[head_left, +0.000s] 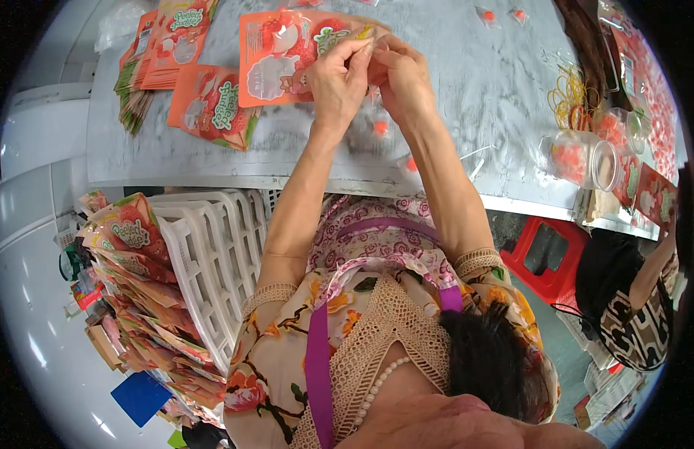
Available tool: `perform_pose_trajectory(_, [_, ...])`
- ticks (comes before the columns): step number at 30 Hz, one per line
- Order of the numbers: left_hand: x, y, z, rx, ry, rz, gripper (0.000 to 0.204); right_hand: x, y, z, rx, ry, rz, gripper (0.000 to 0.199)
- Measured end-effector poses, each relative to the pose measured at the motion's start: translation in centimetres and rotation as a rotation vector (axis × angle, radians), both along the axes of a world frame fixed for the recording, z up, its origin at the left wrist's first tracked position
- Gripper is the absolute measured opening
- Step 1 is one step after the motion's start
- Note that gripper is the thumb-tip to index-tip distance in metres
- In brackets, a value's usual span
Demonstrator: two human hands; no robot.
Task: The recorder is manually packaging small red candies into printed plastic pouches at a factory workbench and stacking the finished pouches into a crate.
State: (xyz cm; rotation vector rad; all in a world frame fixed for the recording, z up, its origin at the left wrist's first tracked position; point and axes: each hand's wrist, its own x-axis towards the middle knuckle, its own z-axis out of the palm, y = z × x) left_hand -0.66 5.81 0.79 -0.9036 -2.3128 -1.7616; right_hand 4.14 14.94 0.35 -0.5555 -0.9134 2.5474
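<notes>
My left hand (338, 86) and right hand (408, 81) hide one end of the pouch (272, 56) they grip, so I can't tell whether it's open. Beyond and left of my grip, a small packet (306, 3) is cut off by the upper edge; farther left, so is the pouch stack (171, 60).

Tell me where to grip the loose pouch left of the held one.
Probably best: pinch the loose pouch by its near edge, coming from the person's side. It lies fairly flat and that edge looks free, while the pouch stack and held pouch crowd its far and right sides.
</notes>
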Motion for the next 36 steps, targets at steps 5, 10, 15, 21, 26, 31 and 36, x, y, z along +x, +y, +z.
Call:
perform_pose_trajectory(5, [0.1,0.5,-0.3,0.059,0.211,-0.046,0.013,-1.6,-0.3,1.3,0.004,-0.155,-0.132,0.015])
perform_pose_trajectory(10, [-0.6,0.2,0.2,0.066,0.141,-0.011,0.017,-2.1,1.9,-4.9,-0.348,0.618,0.271,0.015])
perform_pose_trajectory(15, [-1.0,-0.9,1.2,0.113,-0.178,0.014,0.017,-2.4,-0.8,1.6,0.058,0.169,0.126,0.008])
perform_pose_trajectory(21, [-0.5,0.2,2.7,0.129,0.033,0.016,0.013,-4.2,1.0,1.4,0.477,-0.172,0.156,0.011])
perform_pose_trajectory(26, [-1.1,0.0,4.9,0.139,0.046,0.04,0.017,-3.8,2.4,2.7,0.397,0.089,0.286,0.012])
perform_pose_trajectory(31, [0.2,0.4,7.0,0.037,-0.047,-0.037,0.022,-3.6,2.9,2.9,1.687,-0.412,-0.137,0.017])
perform_pose_trajectory(36, [0.0,0.2,7.3,0.165,0.076,0.022,0.019,-0.6,1.7,7.1,2.024,0.107,-0.38,0.014])
